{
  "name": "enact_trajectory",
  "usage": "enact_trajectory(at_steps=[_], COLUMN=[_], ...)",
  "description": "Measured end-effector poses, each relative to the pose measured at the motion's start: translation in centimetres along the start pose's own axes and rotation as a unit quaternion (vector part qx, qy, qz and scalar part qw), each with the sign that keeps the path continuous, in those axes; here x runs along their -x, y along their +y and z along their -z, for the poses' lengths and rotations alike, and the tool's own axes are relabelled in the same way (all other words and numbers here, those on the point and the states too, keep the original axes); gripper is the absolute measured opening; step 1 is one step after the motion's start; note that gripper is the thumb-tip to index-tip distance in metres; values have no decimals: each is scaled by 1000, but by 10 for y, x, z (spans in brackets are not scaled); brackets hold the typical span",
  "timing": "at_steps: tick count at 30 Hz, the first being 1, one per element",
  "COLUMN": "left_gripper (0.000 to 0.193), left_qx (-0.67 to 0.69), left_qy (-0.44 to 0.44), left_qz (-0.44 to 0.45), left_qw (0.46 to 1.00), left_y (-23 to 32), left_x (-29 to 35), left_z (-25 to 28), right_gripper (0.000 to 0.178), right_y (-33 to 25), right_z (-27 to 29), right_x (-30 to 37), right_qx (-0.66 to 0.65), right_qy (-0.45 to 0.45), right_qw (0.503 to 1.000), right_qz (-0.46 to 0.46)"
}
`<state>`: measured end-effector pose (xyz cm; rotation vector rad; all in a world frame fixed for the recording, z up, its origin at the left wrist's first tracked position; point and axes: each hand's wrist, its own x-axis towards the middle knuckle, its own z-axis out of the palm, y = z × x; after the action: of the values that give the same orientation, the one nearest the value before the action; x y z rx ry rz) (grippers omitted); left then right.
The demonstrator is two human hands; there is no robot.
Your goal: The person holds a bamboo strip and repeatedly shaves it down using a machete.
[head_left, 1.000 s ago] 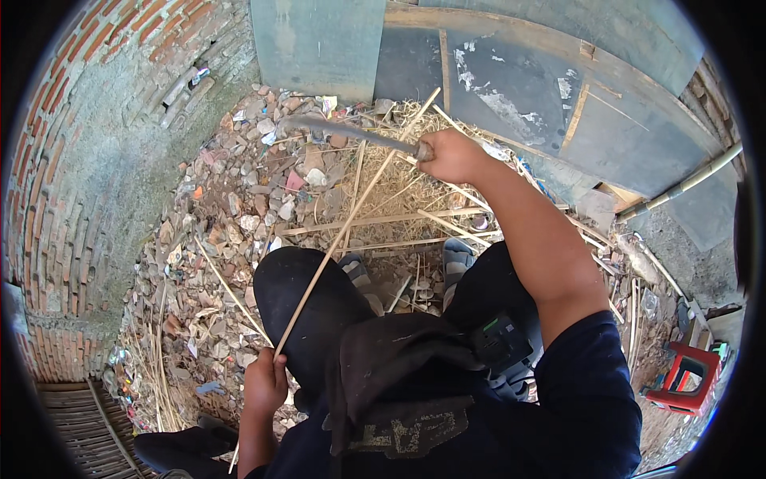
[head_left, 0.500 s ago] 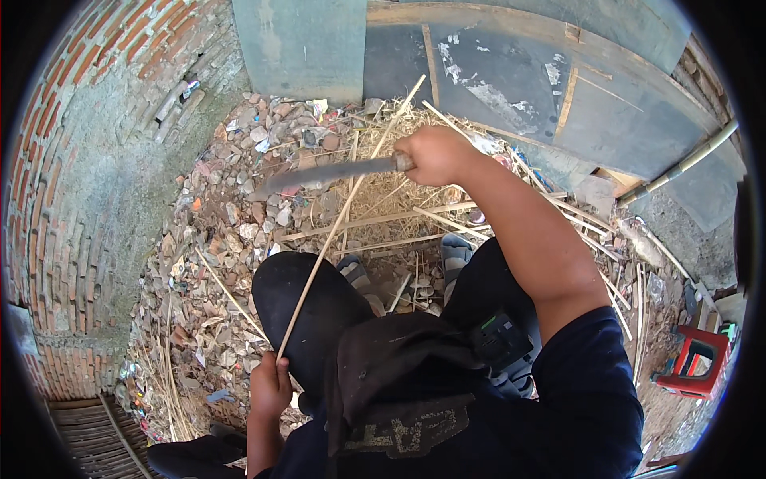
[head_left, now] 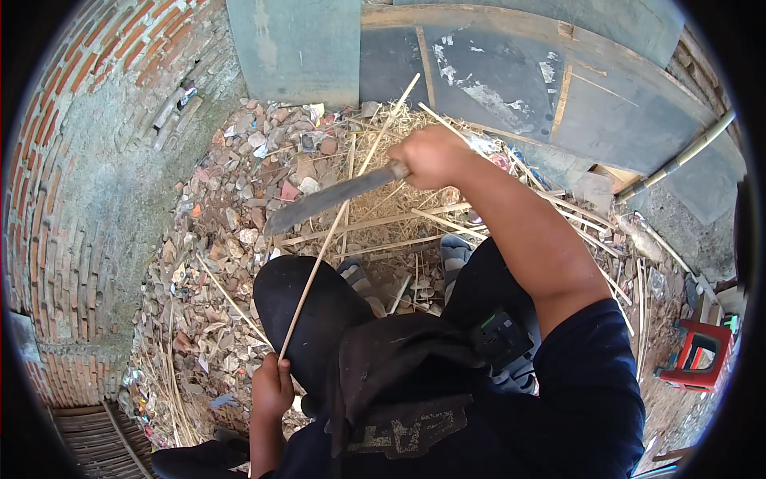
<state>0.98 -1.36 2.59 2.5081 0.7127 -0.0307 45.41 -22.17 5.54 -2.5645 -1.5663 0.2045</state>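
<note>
A long thin bamboo strip (head_left: 323, 249) slants up and away from my left hand (head_left: 273, 386), whose fingers pinch its near end beside my left knee. My right hand (head_left: 435, 156) is wrapped round the short handle of a machete (head_left: 331, 199). The broad grey blade points left and crosses the strip in view. Whether the edge touches the strip, I cannot tell. Pale shavings (head_left: 375, 195) lie heaped on the ground under the blade and beyond it.
Rubble (head_left: 215, 295) covers the ground to the left, up to a brick wall (head_left: 72, 207). More bamboo strips (head_left: 399, 242) lie crosswise before my feet and to the right. Dark panels (head_left: 495, 88) stand at the far side. A red plastic stool (head_left: 700, 359) is at the right.
The machete blade has tilted, its tip coming lower and nearer to me. My right hand has shifted slightly left. My left hand keeps its grip on the strip.
</note>
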Motion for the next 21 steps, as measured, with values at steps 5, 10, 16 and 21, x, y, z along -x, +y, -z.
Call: enact_trajectory(at_steps=[5,10,16,21], left_gripper=[34,30,32,31], left_qx=[-4,5,-29,-9], left_qy=[-4,10,26,13], left_qz=[-11,-14,-31,-32], left_qw=[1000,1000,999,999], left_y=[2,3,-6,-8], left_x=[-10,-5,-4,-5], left_z=[0,-3,-8,-1], right_gripper=[20,21,20,24], right_y=[77,52,20,77], right_z=[-29,-16,2,-19], right_x=[7,4,9,13], right_qx=[-151,-175,74,-111], right_qy=[157,140,57,159], right_qw=[938,959,996,947], right_qz=[-271,-171,-6,-255])
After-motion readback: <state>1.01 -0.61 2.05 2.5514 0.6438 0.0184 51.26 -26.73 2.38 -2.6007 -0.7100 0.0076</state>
